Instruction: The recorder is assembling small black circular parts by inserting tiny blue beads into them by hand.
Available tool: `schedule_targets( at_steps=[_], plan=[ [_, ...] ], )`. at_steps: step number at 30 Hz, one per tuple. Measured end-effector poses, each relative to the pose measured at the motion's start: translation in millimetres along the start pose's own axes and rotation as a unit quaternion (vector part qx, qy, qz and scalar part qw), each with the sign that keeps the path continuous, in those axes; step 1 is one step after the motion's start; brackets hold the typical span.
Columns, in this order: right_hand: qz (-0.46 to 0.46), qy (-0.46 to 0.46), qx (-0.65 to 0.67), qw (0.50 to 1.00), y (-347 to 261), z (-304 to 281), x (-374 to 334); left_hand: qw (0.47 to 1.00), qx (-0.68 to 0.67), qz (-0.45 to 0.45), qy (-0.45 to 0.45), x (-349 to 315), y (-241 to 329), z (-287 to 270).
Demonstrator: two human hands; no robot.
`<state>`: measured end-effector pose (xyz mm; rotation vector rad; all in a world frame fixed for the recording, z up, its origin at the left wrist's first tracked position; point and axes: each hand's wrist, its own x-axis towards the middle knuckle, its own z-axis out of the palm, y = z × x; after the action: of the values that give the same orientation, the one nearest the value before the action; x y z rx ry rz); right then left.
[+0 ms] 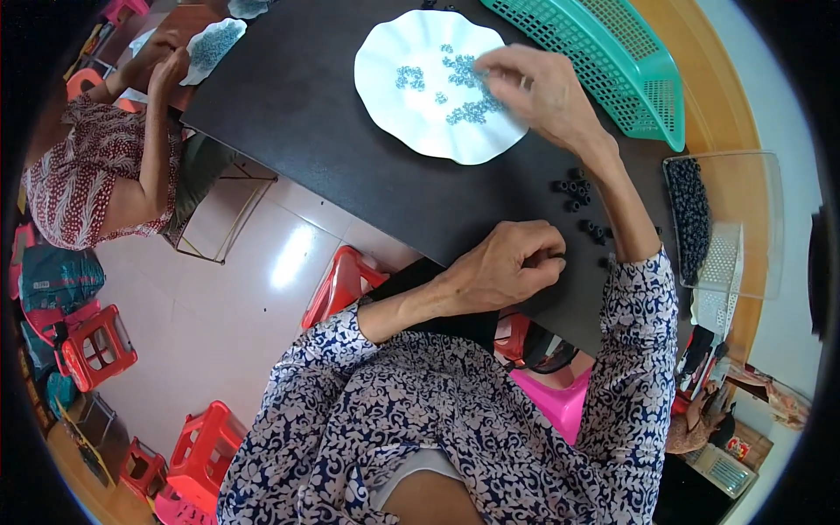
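Note:
A white plate with a wavy rim (pixel 385 114) lies on the dark table, bearing several loose clusters of small grey-blue pieces (pixel 468 112). My right hand (pixel 547 96) is over the plate's right side, its thumb and fingertips brought together by the pieces; what they pinch, if anything, is too small to make out. Close to my body, at the table's near edge, my left hand (pixel 503 267) is closed with curled fingers. Whatever it may hold is hidden. Several small black cylindrical parts (pixel 573 188) are scattered on the table between my left hand and right forearm.
A green plastic basket (pixel 652 101) stands at the far right. Near the right edge is a clear box (pixel 752 223) containing many black parts. Another person (pixel 114 175) works at the left beside a white dish of small pieces (pixel 214 48). Red stools (pixel 346 284) stand below.

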<state>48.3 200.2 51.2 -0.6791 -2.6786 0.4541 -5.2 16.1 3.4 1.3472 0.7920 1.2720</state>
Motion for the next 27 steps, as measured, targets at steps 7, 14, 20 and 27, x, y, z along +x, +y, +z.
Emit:
schedule_targets(
  at_steps=[7,14,20,27],
  plan=[
    [-0.01,-0.007,0.044,0.999,1.4,11.0,11.4,1.0,-0.01,0.006,0.004,0.6,-1.1,1.1],
    [-0.03,0.023,0.089,0.995,-13.3,11.0,4.8,1.0,-0.006,0.016,0.006,-0.7,0.0,1.2],
    [0.038,0.028,0.06,0.997,-12.1,11.0,5.0,0.999,0.014,0.035,-0.016,0.7,-2.8,0.1],
    [-0.018,0.033,0.051,0.998,-24.5,22.7,23.8,0.999,0.018,0.026,-0.022,-0.5,-1.3,-1.7]
  ],
)
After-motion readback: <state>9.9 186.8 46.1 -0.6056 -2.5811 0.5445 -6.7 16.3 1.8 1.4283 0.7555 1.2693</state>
